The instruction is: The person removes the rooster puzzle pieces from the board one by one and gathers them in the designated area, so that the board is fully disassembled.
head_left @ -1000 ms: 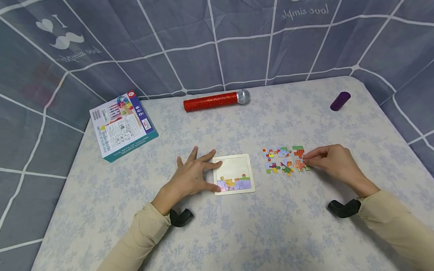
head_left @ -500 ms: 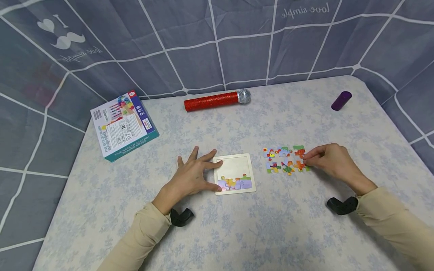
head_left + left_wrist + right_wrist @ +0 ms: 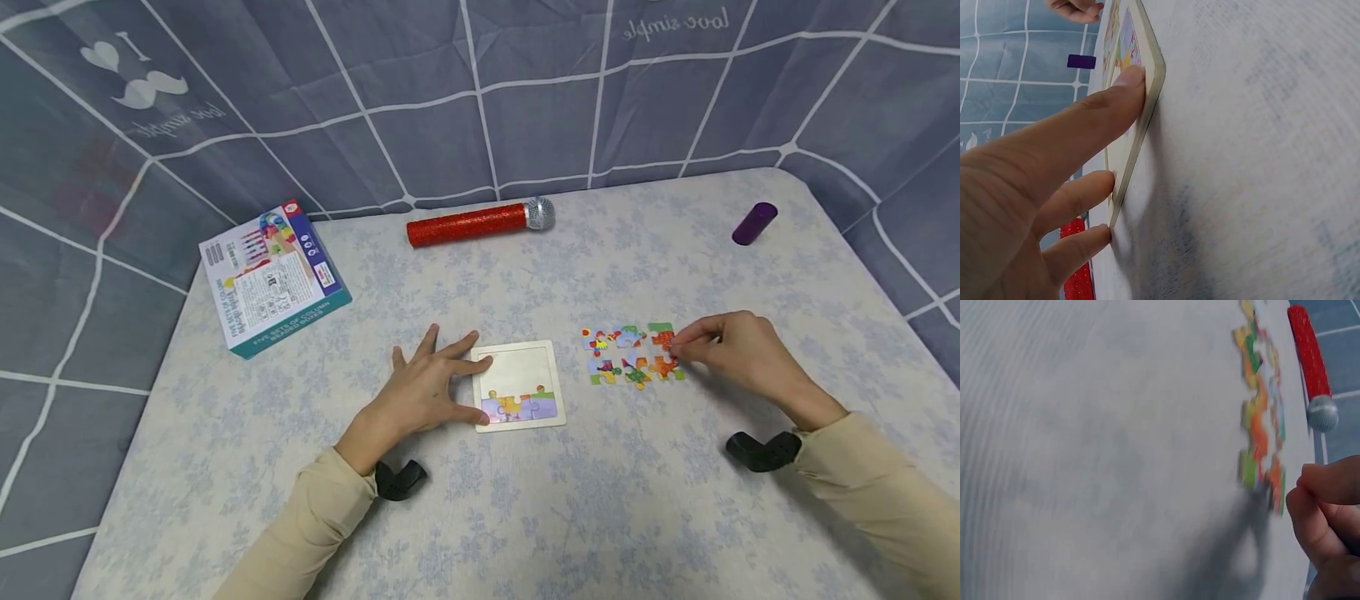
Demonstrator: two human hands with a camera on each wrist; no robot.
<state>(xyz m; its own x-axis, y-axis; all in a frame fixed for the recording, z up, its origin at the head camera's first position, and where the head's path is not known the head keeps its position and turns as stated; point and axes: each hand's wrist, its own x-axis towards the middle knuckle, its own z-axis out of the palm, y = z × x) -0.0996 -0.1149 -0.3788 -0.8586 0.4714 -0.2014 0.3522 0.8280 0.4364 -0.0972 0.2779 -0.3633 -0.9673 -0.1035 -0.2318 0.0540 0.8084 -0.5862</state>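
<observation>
A square pale puzzle tray (image 3: 512, 365) lies on the table in the head view, with several joined puzzle pieces (image 3: 517, 407) filling its near part. My left hand (image 3: 420, 392) rests at the tray's left side, fingers spread. In the left wrist view its thumb (image 3: 1119, 94) lies on the tray's rim and two fingertips touch the edge. To the right, loose puzzle pieces (image 3: 628, 337) lie in two rows. My right hand (image 3: 738, 354) is over their right end, thumb and index fingertips together. In the right wrist view, nothing shows between those fingertips (image 3: 1313, 478).
A box of beaded toys (image 3: 273, 279) lies at the back left. A glittery red microphone (image 3: 472, 225) lies near the back edge, and a purple cylinder (image 3: 753, 223) at the back right. A grid-patterned curtain (image 3: 540, 125) hangs behind the table.
My right hand has shifted slightly up from the right-end pieces, its fingertips drawn closer together. The left hand and the tray stay put.
</observation>
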